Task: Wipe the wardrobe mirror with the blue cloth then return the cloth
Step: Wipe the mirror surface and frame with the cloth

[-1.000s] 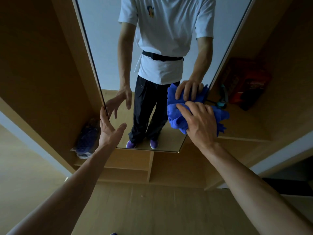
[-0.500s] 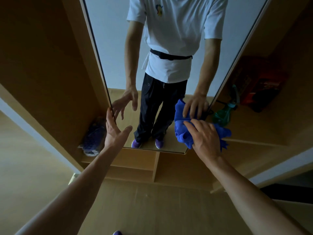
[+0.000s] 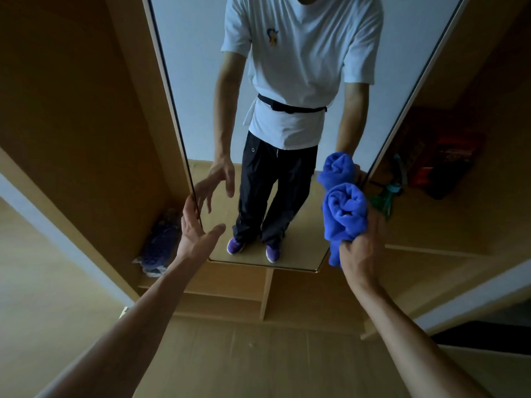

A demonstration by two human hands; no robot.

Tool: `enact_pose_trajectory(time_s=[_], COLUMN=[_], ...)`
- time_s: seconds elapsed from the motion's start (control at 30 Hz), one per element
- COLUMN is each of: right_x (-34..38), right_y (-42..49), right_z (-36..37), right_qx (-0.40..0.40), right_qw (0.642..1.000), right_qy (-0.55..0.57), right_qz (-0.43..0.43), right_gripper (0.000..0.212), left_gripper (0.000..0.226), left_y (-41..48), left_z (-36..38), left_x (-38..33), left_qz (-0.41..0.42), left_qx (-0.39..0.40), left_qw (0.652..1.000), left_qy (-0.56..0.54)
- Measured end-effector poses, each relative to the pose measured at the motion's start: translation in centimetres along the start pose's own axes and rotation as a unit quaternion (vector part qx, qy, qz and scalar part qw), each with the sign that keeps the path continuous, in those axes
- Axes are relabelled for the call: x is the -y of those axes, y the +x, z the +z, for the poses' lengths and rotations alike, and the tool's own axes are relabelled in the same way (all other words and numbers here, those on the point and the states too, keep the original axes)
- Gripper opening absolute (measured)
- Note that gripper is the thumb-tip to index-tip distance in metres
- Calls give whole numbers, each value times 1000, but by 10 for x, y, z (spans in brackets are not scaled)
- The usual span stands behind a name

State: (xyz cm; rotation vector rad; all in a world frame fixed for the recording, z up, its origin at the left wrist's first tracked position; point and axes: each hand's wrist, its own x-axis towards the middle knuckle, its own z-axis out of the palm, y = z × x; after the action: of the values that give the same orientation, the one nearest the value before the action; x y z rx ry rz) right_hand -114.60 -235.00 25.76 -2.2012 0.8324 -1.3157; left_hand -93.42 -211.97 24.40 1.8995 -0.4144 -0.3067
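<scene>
The blue cloth (image 3: pixel 346 214), bunched into a wad, is gripped by the curled fingers of the right hand (image 3: pixel 360 249) near the mirror's (image 3: pixel 198 81) lower right corner. The left hand (image 3: pixel 195 226) is held empty, fingers straight and spread, at the mirror's left edge.

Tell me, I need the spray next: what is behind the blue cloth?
A green spray bottle on the wardrobe shelf; the blue cloth and the right hand gripping it hide part of it.

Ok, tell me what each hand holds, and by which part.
The right hand grips the bunched blue cloth by its lower end; the rest bulges above the fist. The left hand holds nothing and is spread open.
</scene>
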Motion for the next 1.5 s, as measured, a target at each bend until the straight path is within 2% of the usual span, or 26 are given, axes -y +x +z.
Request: enact_pose_trajectory(time_s=[0.3,0.4,0.57,0.63,0.73,0.77,0.83,0.87,0.97,1.03,1.1,1.2,1.37,1.5], right_x=[9,13,28,33,40,44,54,61,84,96,113,135,162,179], right_y=[-1,0,-1,-6,-13,-13,-13,-13,-26,-35,-40,-46,-57,-61], right_z=[20,30,37,39,42,46,56,61,75,91,110,137,172,182], right_qx=[0,-8,-35,-29,28,34,20,10,31,50,58,54,130,188], right_qw=[987,985,984,985,985,985,988,990,994,996,998,997,988,977], right_qy=[19,30,66,65,36,34,48,40,33,20,16,-3,-31,-55], right_qz=[157,172,161,157,167,165,146,134,100,66,15,-53,-73,-88], right_gripper=[50,41,44,47,66,62,32,30,54,62,59,44,47,61], left_gripper=[108,111,107,106,105,105,104,104,99,93,91,88,51,38], left_y=[7,7,8,8,9,9,10,10,10,12,14,18,23,27], left_z=[-3,-6,-10,-12,-14,-14,-17,-18,-24,-28,-31,-37,-44,-51], left_x=[13,12,14,16,19,19,20,20,20,20,22,22,24,31], left_qz=[8,3,10,13,8,6,6,8,14,10,7,2,44,26], left_qx=[33,44,57,63,72,74,80,85,100,106,109,114,122,139], left_qw=[999,999,998,998,997,997,997,996,995,994,994,993,988,984], left_qy=[10,12,5,5,8,7,7,6,-6,-14,-15,-34,-84,-113])
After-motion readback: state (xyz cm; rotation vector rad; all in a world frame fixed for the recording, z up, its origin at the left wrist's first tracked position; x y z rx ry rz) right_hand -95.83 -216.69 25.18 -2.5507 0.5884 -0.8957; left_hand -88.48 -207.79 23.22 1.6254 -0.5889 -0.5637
